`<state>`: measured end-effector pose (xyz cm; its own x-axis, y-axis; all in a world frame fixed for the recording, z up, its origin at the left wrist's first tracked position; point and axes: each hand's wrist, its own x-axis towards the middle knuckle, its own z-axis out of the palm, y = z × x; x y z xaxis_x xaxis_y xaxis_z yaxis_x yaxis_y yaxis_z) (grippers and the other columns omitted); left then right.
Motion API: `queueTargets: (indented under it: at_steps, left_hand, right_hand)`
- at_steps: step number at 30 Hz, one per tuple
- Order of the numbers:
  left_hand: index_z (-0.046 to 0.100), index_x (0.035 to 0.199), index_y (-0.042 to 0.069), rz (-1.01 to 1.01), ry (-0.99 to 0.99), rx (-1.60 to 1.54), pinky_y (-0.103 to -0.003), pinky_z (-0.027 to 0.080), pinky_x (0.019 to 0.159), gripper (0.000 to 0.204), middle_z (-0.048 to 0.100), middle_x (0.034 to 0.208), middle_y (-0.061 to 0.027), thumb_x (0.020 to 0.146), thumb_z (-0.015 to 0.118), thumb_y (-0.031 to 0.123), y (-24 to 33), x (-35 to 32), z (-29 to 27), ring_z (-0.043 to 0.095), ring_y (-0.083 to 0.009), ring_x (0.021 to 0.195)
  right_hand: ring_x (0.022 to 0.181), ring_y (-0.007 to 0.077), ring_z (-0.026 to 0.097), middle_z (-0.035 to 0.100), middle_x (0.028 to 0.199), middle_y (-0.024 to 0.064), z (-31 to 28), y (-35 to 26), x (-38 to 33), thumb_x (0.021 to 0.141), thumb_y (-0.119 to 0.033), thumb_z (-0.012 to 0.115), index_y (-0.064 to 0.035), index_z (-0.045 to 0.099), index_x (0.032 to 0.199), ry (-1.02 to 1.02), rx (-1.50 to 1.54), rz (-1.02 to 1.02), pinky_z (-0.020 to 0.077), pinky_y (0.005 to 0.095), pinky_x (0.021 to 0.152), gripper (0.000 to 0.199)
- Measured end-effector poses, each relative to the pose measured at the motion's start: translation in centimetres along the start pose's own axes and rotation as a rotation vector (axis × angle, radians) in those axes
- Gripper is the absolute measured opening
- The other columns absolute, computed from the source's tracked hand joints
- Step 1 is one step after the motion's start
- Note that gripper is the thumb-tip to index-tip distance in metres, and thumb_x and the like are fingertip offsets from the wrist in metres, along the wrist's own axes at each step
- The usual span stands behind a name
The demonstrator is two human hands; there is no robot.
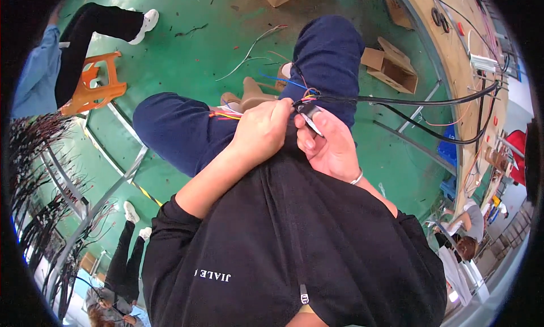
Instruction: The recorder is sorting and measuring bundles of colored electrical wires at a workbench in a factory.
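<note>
My left hand is closed in a fist around a bundle of thin coloured wires, whose yellow, orange and red ends stick out on its left side. Close beside it, my right hand pinches a small black-and-silver hand tool between thumb and fingers; its exact kind is not clear. The tool lies against the spot where the wires come out of a black cable. A blue wire points away to the upper left. My fists hide most of the stripped stretch.
The cable runs right to a wooden workbench with scissors on it. An open cardboard box and wire scraps lie on the green floor. At left are an orange stool, a seated person and hanging dark cables.
</note>
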<state>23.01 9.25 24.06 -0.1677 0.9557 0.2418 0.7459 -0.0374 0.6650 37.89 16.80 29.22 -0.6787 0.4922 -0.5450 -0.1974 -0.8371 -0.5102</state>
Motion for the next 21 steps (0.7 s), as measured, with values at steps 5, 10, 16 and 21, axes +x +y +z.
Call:
queueTargets:
  at_steps: [5, 10, 16, 21]
  left_hand:
    - [0.055, 0.094, -0.002, -0.018, -0.043, 0.050, -0.042, 0.052, 0.062, 0.016, 0.062, 0.076, -0.0153, 0.080, 0.057, 0.005, 0.3, -0.4, 0.0, 0.064, -0.0327, 0.069]
    - [0.059, 0.092, -0.003, -0.306, -0.117, -0.318, -0.037, 0.048, 0.064, 0.014, 0.065, 0.077, -0.0152, 0.095, 0.054, 0.010, 0.5, 0.6, 0.4, 0.065, -0.0286, 0.073]
    - [0.063, 0.089, -0.001, -0.606, -0.119, -0.812, -0.026, 0.045, 0.063, 0.024, 0.062, 0.075, -0.0036, 0.099, 0.051, 0.017, -1.2, 1.6, -0.2, 0.056, -0.0102, 0.068]
    - [0.068, 0.094, 0.000, -0.683, -0.097, -0.852, -0.031, 0.053, 0.077, 0.029, 0.069, 0.091, -0.0063, 0.098, 0.052, 0.024, -0.4, 1.4, -2.2, 0.065, -0.0165, 0.087]
  right_hand:
    - [0.063, 0.0097, 0.047, 0.061, 0.093, 0.0083, -0.1, -1.1, 1.0, 0.100, -0.041, 0.049, 0.0050, 0.052, 0.124, -0.011, -0.280, -0.037, 0.0372, 0.0226, 0.056, 0.052]
    - [0.051, 0.0076, 0.040, 0.052, 0.066, 0.0040, -2.2, -1.9, 2.4, 0.104, -0.042, 0.031, 0.0012, 0.056, 0.112, -0.049, -0.269, -0.055, 0.0313, 0.0207, 0.047, 0.050]
    - [0.072, 0.0094, 0.057, 0.065, 0.093, 0.0047, -4.9, 1.5, 4.0, 0.089, -0.008, 0.052, 0.0026, 0.058, 0.116, -0.073, -0.581, 0.049, 0.0488, 0.0243, 0.073, 0.029]
    - [0.113, 0.0244, 0.058, 0.059, 0.126, 0.0139, -3.9, 2.7, 7.3, 0.090, -0.009, 0.050, 0.0007, 0.038, 0.140, -0.311, -0.081, 0.064, 0.0442, 0.0382, 0.101, 0.053]
